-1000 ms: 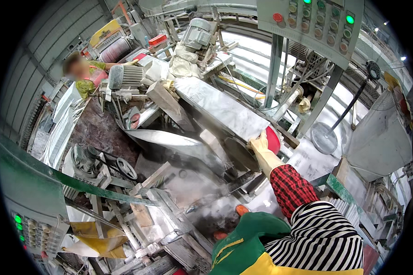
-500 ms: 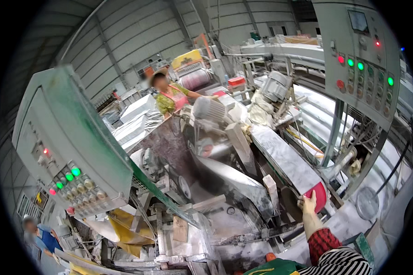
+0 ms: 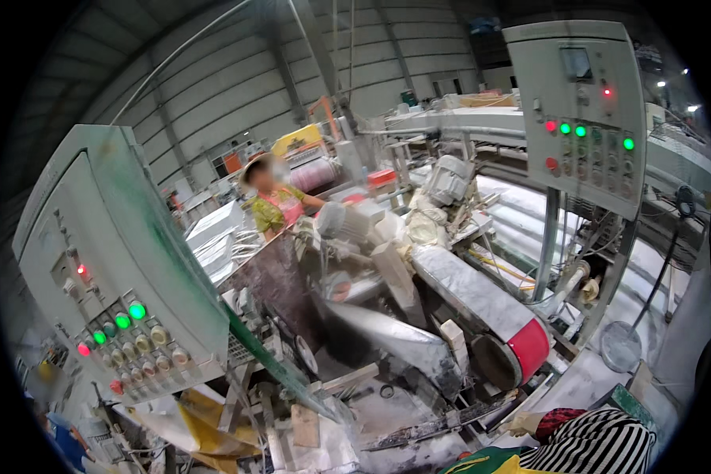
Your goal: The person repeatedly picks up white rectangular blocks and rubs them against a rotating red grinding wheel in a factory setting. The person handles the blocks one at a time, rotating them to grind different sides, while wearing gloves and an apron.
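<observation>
Head view, the only one.

- Shows the right hand, in a pale glove, low at the bottom edge. Shows a red checked cuff and a black-and-white striped sleeve behind it.
- Sits lower than a second ago and half a second ago, when raised against the red belt end. Now hangs below that end and apart from it, touching nothing that can be made out.
- Cannot tell whether the fingers are curled or spread: too small, and partly cut off by the rim.
- Does not show the left hand at all.

Position of the red belt end:

- Lies at the near, lower tip of the dusty grey conveyor, right of centre and just above the gloved hand.
- Stands free of any hand. Reads, as a judgement, as contact with the belt end broken off and the reach drawn back toward the body.

Change of aim:

- Points higher than before and takes in more of the hall roof.
- Brings in the left control cabinet, large and near, with green and red lamps lit.
- Brings in the right control cabinet on its post, likewise lit.
- Keeps a co-worker in a green and pink top at the far side of the machine, well apart from the gloved hand.
- Shows a round fan low at the right, near the post.
</observation>
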Motion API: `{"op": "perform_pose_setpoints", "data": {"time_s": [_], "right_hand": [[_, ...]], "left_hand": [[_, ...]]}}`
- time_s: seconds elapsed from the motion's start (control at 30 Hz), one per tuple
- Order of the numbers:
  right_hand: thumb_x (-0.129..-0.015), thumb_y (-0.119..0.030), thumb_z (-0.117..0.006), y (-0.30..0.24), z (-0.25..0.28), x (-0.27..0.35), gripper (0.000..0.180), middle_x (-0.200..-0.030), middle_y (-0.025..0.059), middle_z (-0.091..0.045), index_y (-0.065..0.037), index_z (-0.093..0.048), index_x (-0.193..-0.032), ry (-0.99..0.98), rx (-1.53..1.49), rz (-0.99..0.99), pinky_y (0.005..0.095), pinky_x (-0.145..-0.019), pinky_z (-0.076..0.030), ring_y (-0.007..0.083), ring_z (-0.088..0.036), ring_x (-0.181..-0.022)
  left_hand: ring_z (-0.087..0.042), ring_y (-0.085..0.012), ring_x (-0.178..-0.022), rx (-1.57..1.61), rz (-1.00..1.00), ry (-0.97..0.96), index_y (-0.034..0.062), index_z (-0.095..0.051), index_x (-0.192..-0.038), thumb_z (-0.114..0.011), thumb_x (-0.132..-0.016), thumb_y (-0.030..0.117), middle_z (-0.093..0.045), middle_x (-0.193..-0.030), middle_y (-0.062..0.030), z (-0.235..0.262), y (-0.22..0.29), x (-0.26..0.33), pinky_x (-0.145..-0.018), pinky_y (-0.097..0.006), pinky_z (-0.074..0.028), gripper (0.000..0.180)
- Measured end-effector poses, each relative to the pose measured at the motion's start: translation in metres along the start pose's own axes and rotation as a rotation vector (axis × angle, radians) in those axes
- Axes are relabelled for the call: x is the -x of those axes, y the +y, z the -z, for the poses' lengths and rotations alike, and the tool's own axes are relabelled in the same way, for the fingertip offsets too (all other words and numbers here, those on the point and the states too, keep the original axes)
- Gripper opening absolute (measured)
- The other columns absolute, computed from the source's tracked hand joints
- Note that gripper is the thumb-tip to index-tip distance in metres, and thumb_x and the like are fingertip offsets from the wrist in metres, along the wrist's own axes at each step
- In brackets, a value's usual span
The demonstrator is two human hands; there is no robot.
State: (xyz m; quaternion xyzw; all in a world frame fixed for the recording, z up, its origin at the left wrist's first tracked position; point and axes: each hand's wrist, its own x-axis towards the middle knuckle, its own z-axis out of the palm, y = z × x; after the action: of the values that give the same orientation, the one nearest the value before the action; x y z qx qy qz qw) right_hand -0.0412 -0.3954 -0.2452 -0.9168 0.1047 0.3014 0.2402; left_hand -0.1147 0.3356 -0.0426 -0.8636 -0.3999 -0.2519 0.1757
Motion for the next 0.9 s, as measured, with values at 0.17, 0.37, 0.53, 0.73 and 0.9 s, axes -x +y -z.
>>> {"op": "perform_pose_setpoints", "data": {"time_s": [0.17, 0.37, 0.53, 0.73, 0.9], "right_hand": [[-0.087, -0.026, -0.063, -0.045, 0.028, -0.009, 0.022, -0.082, 0.0139, -0.063, -0.004, -0.062, -0.089, 0.282, 0.555, 0.732, 0.0431, -0.073, -0.051, 0.0302, -0.065, -0.08], [-0.088, -0.014, -0.057, -0.097, 0.021, -0.056, 0.015, -0.093, 0.0201, -0.065, -0.001, -0.06, -0.095, 0.196, 0.083, 0.999, 0.0422, -0.079, -0.051, 0.0354, -0.064, -0.091], [-0.089, -0.017, -0.058, -0.181, 0.08, 0.02, 0.022, -0.09, 0.0207, -0.066, 0.001, -0.064, -0.1, 0.131, -0.117, 0.575, 0.0445, -0.079, -0.052, 0.0366, -0.065, -0.086], [-0.083, -0.02, -0.061, -0.1, 0.075, 0.084, 0.034, -0.098, 0.0202, -0.07, -0.001, -0.067, -0.109, 0.333, -0.374, 0.183, 0.0468, -0.075, -0.052, 0.0352, -0.067, -0.086], [-0.078, -0.018, -0.062, 0.028, 0.039, 0.147, 0.032, -0.107, 0.0124, -0.073, -0.01, -0.07, -0.108, 0.219, -0.199, -0.482, 0.0492, -0.067, -0.051, 0.0334, -0.069, -0.089]], "left_hand": [[-0.058, -0.0389, -0.113, 0.321, -0.154, 0.038, 0.0051, -0.059, -0.131, -0.064, -0.088, 0.053, -0.061, -0.126, -0.0215, 0.003, 0.006, 0.004, -0.092, -0.055, -0.047, 0.065], [-0.056, -0.0391, -0.112, 0.782, -0.522, 0.201, 0.0039, -0.057, -0.132, -0.072, -0.083, 0.048, -0.059, -0.127, -0.0228, 0.058, 0.207, -0.001, -0.093, -0.054, -0.044, 0.067], [-0.055, -0.0389, -0.111, 1.095, -0.904, 0.174, 0.0036, -0.056, -0.132, -0.074, -0.082, 0.046, -0.058, -0.126, -0.0229, 0.132, 0.323, 0.03, -0.092, -0.053, -0.043, 0.068], [-0.055, -0.0385, -0.11, 1.351, -1.306, 0.04, 0.0036, -0.056, -0.132, -0.074, -0.082, 0.045, -0.058, -0.126, -0.0228, 0.211, 0.407, 0.098, -0.092, -0.053, -0.043, 0.068], [-0.055, -0.0383, -0.11, 1.466, -1.519, -0.05, 0.0036, -0.056, -0.132, -0.075, -0.082, 0.044, -0.058, -0.125, -0.0227, 0.25, 0.429, 0.155, -0.091, -0.053, -0.043, 0.068]]}}
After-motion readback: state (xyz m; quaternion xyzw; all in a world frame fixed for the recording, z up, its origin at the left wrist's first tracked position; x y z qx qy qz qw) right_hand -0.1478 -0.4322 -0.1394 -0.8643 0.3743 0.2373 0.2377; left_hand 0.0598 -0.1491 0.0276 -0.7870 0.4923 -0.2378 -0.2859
